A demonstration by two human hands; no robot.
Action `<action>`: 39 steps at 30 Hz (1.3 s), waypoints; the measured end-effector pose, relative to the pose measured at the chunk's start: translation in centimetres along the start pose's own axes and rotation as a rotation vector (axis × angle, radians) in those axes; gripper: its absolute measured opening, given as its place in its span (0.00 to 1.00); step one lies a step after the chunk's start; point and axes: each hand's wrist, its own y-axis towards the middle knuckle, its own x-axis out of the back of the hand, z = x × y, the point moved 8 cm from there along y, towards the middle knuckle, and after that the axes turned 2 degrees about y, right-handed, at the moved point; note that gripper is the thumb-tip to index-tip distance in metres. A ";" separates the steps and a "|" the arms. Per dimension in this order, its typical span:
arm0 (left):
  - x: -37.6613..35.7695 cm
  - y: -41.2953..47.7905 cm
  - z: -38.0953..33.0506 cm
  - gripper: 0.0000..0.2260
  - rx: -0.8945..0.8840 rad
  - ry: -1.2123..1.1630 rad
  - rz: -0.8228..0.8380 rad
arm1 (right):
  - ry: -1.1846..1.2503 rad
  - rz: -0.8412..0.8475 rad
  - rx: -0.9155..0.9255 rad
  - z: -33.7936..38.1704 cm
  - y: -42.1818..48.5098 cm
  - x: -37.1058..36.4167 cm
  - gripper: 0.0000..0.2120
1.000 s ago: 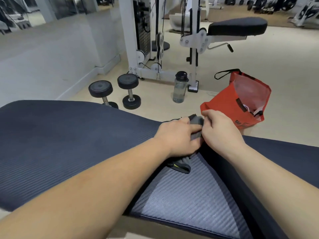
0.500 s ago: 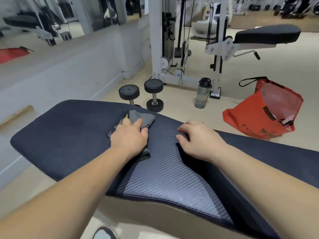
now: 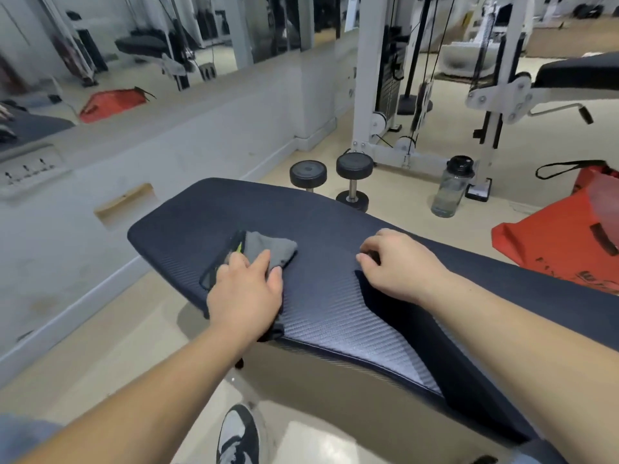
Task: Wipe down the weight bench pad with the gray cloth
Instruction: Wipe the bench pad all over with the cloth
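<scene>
The dark blue ribbed bench pad (image 3: 328, 229) runs from the left end across to the lower right. A gray cloth (image 3: 268, 251) with a dark edge lies on the pad near its left end. My left hand (image 3: 246, 293) presses flat on the cloth with straight fingers; part of the cloth is hidden under the palm. My right hand (image 3: 400, 266) rests on the pad to the right of the cloth, fingers bent down onto the surface, holding nothing.
Two black dumbbells (image 3: 351, 175) stand on the floor beyond the pad. A clear water bottle (image 3: 450, 189) and a red bag (image 3: 562, 232) sit at the right. A white cable machine (image 3: 385, 95) stands behind. A mirror wall (image 3: 134, 61) lines the left. My shoe (image 3: 237, 437) shows below.
My left hand has slid the cloth leftward along the pad, away from my right hand. The right hand let go of the cloth and stays planted on the pad.
</scene>
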 end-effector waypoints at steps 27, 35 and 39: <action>-4.6 11.8 -16.9 0.23 -0.655 -0.006 0.211 | 0.077 -0.198 -0.200 -7.3 3.7 0.7 0.17; -2.8 15.8 -1.4 0.22 -0.199 0.061 0.149 | 0.035 -0.085 -0.065 -1.9 5.0 -1.1 0.15; -1.3 10.8 3.4 0.23 -0.045 0.082 0.142 | -0.015 -0.029 0.034 2.3 4.9 -2.0 0.16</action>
